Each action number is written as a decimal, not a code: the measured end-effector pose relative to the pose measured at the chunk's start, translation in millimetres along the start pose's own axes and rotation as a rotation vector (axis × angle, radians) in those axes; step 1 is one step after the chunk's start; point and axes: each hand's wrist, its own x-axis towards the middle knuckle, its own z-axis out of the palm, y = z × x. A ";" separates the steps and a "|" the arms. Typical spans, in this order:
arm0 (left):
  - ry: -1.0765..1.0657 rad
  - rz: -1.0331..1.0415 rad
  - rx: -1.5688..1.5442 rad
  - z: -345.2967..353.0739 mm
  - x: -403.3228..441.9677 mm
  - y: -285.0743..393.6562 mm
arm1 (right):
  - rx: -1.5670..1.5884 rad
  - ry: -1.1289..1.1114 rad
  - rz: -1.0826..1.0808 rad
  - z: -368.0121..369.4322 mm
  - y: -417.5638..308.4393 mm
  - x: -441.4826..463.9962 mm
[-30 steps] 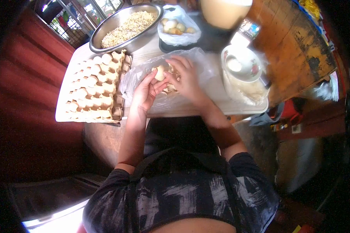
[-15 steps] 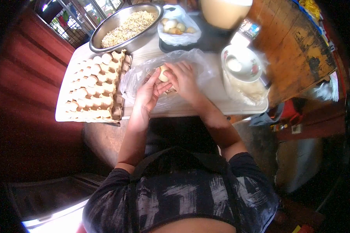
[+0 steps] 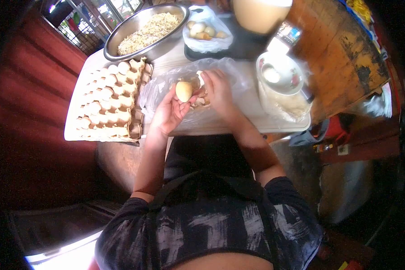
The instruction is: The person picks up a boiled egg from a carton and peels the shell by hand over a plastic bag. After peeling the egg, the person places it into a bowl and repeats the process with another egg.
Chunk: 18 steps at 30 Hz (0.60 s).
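Observation:
My left hand (image 3: 169,111) is closed round a yellowish egg (image 3: 184,92), its smooth side turned up. Just to the right, my right hand (image 3: 217,91) pinches a white piece of eggshell (image 3: 200,78) between thumb and fingers, apart from the egg. Both hands are over a clear plastic bag (image 3: 155,87) spread on the table, with broken shells (image 3: 202,101) lying in it. At the left stands an egg tray (image 3: 132,96) with several eggs (image 3: 106,93) in its cups.
A steel basin (image 3: 109,50) of pale shredded food stands at the back left. Beside it is a white bag (image 3: 213,43) of eggs. On the right, a flowered bowl (image 3: 294,67) holds a white egg. Behind are a phone (image 3: 289,34) and a large tan container (image 3: 258,15).
My right hand has moved off the egg to the right with a piece of shell. The egg now shows more fully in my left hand, which has shifted slightly left.

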 end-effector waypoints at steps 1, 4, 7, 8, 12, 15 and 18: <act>0.000 -0.002 0.001 -0.6 -4.7 0.6 | -0.050 -0.012 0.017 0.0 1.6 -0.5; 0.021 0.026 0.026 7.6 -9.9 13.0 | -0.195 0.045 -0.131 1.2 0.8 0.3; 0.022 0.147 0.283 40.4 -6.2 37.1 | -0.198 0.105 -0.167 0.5 -7.3 2.8; 0.022 0.149 0.286 50.9 0.1 45.9 | -0.196 0.107 -0.168 0.7 -7.4 1.6; 0.074 0.396 0.816 84.6 67.0 75.1 | -0.177 0.048 -0.187 -3.3 -0.6 0.1; 0.157 0.539 1.270 67.0 165.5 89.0 | -0.150 0.033 -0.193 -8.0 -5.2 0.4; 0.239 0.839 1.824 56.1 228.6 83.5 | -0.144 0.015 -0.204 -6.2 -2.8 1.1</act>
